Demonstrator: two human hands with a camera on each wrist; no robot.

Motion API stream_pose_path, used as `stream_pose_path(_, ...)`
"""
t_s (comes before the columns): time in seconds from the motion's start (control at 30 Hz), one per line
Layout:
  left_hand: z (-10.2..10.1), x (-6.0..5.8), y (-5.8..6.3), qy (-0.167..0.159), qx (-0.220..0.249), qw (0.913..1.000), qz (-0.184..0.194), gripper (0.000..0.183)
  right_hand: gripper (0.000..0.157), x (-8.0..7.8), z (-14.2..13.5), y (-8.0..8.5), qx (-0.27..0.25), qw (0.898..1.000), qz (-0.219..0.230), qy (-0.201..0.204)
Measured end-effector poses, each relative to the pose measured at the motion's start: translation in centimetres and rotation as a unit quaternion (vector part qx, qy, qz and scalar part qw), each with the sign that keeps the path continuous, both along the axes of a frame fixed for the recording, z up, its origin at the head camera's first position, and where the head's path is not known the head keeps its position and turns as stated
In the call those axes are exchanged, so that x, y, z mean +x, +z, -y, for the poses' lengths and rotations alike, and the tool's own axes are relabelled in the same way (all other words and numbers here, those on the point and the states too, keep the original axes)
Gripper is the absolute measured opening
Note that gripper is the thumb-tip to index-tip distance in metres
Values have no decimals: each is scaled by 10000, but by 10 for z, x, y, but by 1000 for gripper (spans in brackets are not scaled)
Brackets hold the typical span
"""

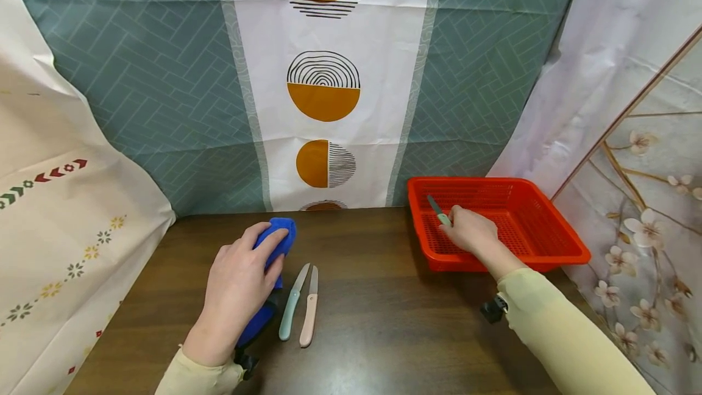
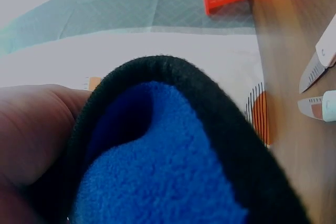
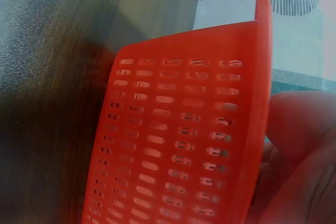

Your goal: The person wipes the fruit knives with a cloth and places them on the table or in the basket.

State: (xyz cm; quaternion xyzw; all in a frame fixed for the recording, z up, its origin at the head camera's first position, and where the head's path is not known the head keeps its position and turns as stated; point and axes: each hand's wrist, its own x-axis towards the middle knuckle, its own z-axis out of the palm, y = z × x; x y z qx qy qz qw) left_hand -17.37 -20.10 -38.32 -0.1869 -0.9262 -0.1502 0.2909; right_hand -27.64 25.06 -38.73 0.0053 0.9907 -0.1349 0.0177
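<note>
My left hand (image 1: 241, 279) grips a blue cloth (image 1: 276, 233) at the left of the table. Up close in the left wrist view, the cloth (image 2: 163, 177) is fuzzy and folded over, with a dark edge. My right hand (image 1: 471, 230) holds a small knife by its light green handle (image 1: 444, 219), over the inside of the red basket (image 1: 548, 259). Its blade points away to the upper left. Beside the left hand lie a knife with a teal handle (image 1: 289, 316) and one with a pink handle (image 1: 309, 320). In the right wrist view the basket wall (image 3: 173, 124) hides the knife.
Brown wooden table (image 1: 373, 322) lies beneath everything. A patterned teal and white cloth (image 1: 329, 35) hangs at the back, with a cream cloth (image 1: 71, 230) at the left and a floral curtain (image 1: 652, 249) at the right, close to the basket.
</note>
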Motion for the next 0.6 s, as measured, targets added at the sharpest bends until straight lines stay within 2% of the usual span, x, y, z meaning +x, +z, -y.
stream_pose_path(0.23,5,0,0,59,8,9999,-91,49,32,-13,4,-4,231,9974,675,-47)
stream_pose_path(0.4,6,0,2,80,9,9999,-103,49,41,-16,6,-7,330,9942,1027,47)
stream_pose_path(0.6,6,2,3,92,7,10000,-35,49,33,-18,7,-12,184,9921,1235,75)
